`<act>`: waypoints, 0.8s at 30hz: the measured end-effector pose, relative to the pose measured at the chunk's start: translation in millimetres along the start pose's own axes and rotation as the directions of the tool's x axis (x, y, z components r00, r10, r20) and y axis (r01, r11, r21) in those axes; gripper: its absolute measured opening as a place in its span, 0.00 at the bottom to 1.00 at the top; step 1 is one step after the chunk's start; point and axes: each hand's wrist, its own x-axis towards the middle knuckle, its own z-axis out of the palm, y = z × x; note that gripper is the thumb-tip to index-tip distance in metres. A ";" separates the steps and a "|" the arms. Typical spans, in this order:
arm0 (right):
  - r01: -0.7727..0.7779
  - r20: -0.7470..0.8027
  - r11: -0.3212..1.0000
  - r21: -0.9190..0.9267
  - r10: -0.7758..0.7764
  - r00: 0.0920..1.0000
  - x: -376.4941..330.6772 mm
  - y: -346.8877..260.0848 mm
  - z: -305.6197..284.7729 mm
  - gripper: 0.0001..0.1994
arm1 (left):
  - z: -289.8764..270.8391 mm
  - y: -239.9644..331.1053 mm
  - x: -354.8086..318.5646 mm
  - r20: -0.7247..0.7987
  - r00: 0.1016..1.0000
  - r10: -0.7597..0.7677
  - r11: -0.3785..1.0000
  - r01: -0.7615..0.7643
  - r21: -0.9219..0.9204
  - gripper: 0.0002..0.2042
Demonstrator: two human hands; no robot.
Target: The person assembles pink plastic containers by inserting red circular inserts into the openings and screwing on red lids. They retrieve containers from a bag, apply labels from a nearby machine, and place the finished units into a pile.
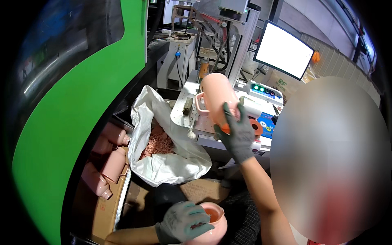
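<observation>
Grip first: the gloved right hand [237,136] has its fingers curled closed against the lower, mouth end of a pink jug [219,92], holding it raised over the near edge of the worktable [179,116]. The jug is tilted, its rounded base uppermost and leaning left, with its handle toward the left. Down at the lap, the gloved left hand [183,222] is bent over the side of a second jug [215,234], fingers drawn in close below the rim; exactly where the fingertips end is hard to make out. That jug's mouth faces up.

Just beyond the raised jug, a white cylinder [252,107] and an orange ring [256,127] sit to its right, next to a blue panel [267,122]. A small metal block [188,106] stands on the worktable left of the handle. Farther back are a control box [267,90] with green lights and a bright monitor [283,51].

Left of the worktable, a white sack [181,169] gapes open, with pink shavings [157,143] inside. Beside it, more pink bottles [114,163] lie in a cardboard box [104,210], near a large green panel [81,94].
</observation>
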 end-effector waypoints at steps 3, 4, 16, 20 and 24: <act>0.118 0.068 0.956 -0.269 -0.103 0.992 22.8 -13.3 60.6 0.42 | 4.5 -5.6 -21.9 0.018 0.959 -0.283 0.915 0.275 -0.295 0.12; 0.111 0.101 0.954 -0.280 -0.085 0.991 25.5 -18.7 72.8 0.42 | 0.9 -8.1 -24.1 -0.029 0.953 -0.303 0.910 0.280 -0.305 0.12; 0.104 -0.205 0.991 -0.079 -0.118 0.972 5.2 28.8 138.0 0.42 | 5.3 -22.7 27.9 0.311 0.948 0.072 0.793 0.134 -0.595 0.31; 0.174 -0.170 0.957 0.234 -0.136 0.976 -55.7 -33.5 41.8 0.42 | -13.9 -41.9 4.3 0.429 0.900 -0.075 0.712 0.350 -0.609 0.34; -0.144 0.035 0.982 0.121 0.141 0.989 -223.5 32.2 -83.3 0.34 | -14.9 -58.6 -8.2 0.473 0.857 -0.205 0.574 0.497 -0.651 0.37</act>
